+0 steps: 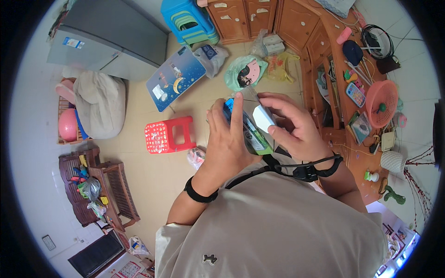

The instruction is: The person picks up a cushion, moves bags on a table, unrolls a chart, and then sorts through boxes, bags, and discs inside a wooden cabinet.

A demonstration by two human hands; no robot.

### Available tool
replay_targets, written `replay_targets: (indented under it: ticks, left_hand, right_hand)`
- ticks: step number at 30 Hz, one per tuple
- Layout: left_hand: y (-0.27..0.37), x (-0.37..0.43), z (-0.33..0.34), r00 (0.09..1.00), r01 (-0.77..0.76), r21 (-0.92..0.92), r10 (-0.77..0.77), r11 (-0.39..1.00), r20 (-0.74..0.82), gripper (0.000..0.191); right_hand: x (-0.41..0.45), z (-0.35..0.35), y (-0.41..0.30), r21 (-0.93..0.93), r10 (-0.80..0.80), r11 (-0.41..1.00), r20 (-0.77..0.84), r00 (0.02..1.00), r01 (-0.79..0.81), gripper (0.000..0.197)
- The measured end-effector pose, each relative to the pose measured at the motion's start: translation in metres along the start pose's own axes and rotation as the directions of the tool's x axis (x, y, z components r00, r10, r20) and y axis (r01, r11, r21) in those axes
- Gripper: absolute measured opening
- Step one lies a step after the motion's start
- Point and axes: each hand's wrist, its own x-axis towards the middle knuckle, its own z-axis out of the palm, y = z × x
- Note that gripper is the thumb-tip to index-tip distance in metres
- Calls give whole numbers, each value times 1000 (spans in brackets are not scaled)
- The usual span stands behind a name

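Note:
In front of my chest, my left hand [224, 144] grips a small printed box [258, 139] in black, blue and green. Its index finger lies extended along the box, and the palm hides part of it. My right hand [297, 127] pinches a thin, pale flat piece [263, 119] with a white face and cut corners. Clear plastic [249, 92] shows at the far end of that piece; whether the two are joined I cannot tell. The white face is close beside the box's right side. Both wrists wear black straps.
A red plastic stool [158, 137] and a blue folding table [177, 78] stand on the tiled floor. Beyond my hands lies an open green bag [231, 74]. Along the right runs a wooden cabinet [361, 173] bearing a pink basket [380, 120]. A refrigerator [104, 45] is at upper left.

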Motion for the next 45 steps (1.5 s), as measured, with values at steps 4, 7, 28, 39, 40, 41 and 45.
replay_targets:
  ticks: [4, 7, 28, 39, 40, 41, 45]
  left_hand:
    - [-11, 11, 3, 1000, -29, -15, 29, 999, 2, 126]
    - [-21, 22, 6, 999, -53, -17, 53, 998, -6, 124]
    - [-167, 125, 17, 969, -81, -215, 127, 973, 212, 120]
    - [-419, 95, -50, 934, 284, 181, -314, 942, 168, 79]
    - [-443, 101, -71, 918, 368, 196, -389, 909, 79, 75]
    - [-460, 112, -95, 893, 442, 215, -449, 871, -16, 70]
    - [-546, 176, -172, 692, 714, 274, -588, 644, -419, 64]
  right_hand:
    - [14, -7, -1, -84, -8, 996, 7, 1000, 9, 44]
    - [27, -7, 3, -211, -87, 973, 15, 996, 88, 42]
    - [147, -6, 86, -303, 378, 871, -87, 922, -386, 67]
    - [214, -237, 75, 206, 137, 973, -880, 455, 106, 49]
    - [235, -256, 74, 209, 107, 956, -902, 418, 207, 49]
    - [259, -276, 73, 215, 88, 928, -921, 381, 305, 49]
    - [390, -348, 121, 286, -33, 715, -898, 439, 638, 46]
